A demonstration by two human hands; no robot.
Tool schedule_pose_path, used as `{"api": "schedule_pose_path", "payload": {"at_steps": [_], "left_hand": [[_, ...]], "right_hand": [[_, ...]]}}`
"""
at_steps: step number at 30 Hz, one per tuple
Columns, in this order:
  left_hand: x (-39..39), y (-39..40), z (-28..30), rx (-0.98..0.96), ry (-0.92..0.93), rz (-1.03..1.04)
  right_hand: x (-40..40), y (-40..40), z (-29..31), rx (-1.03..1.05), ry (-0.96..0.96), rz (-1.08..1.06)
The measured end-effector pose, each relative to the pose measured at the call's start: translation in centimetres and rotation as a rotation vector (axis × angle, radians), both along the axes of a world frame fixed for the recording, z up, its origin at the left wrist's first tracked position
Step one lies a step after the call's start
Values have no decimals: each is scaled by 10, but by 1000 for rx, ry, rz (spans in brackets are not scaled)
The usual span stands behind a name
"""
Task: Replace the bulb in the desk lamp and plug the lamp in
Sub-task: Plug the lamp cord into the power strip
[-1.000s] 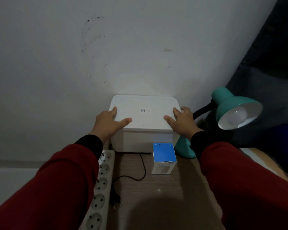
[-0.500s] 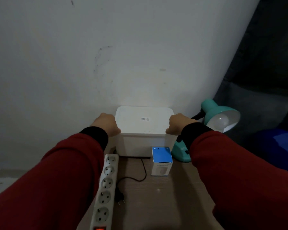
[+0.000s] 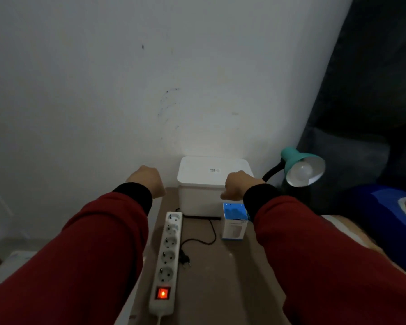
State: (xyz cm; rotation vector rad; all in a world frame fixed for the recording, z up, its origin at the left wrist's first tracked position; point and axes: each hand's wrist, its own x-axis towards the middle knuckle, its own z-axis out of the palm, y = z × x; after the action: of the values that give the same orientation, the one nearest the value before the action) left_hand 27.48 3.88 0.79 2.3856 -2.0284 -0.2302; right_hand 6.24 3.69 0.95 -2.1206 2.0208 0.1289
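Note:
The teal desk lamp (image 3: pixel 291 159) leans in from the right on a black gooseneck, with a white bulb (image 3: pixel 302 171) in its shade. A blue and white bulb carton (image 3: pixel 234 220) stands upright on the wooden table (image 3: pixel 220 277). The lamp's black plug (image 3: pixel 185 261) lies loose beside a white power strip (image 3: pixel 168 252), whose red switch (image 3: pixel 162 293) glows. My left hand (image 3: pixel 147 180) is a loose fist, apart from the white lidded box (image 3: pixel 206 174) on its left. My right hand (image 3: pixel 239 185) is curled in front of the box's right corner, holding nothing.
The white lidded box stands against the wall at the back of the table. A thin black cord (image 3: pixel 212 233) runs from under it to the plug. Dark fabric and a blue cushion (image 3: pixel 384 214) fill the right side.
Both hands have come off the white box and drawn back, fingers curled. My head has pulled back, so the power strip's lit switch shows now.

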Motion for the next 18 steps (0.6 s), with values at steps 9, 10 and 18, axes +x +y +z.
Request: {"api": "schedule_pose_path", "payload": {"at_steps": [9,10,18], "left_hand": [[20,47,-70,50,193,22],[20,53,-80,48,224,26],[20,92,-151,119,554,127]], "right_hand": [[42,46,-79,62,-299,33],[46,51,-91,72,-338,21],[72,73,-176,127,-752,-247]]}}
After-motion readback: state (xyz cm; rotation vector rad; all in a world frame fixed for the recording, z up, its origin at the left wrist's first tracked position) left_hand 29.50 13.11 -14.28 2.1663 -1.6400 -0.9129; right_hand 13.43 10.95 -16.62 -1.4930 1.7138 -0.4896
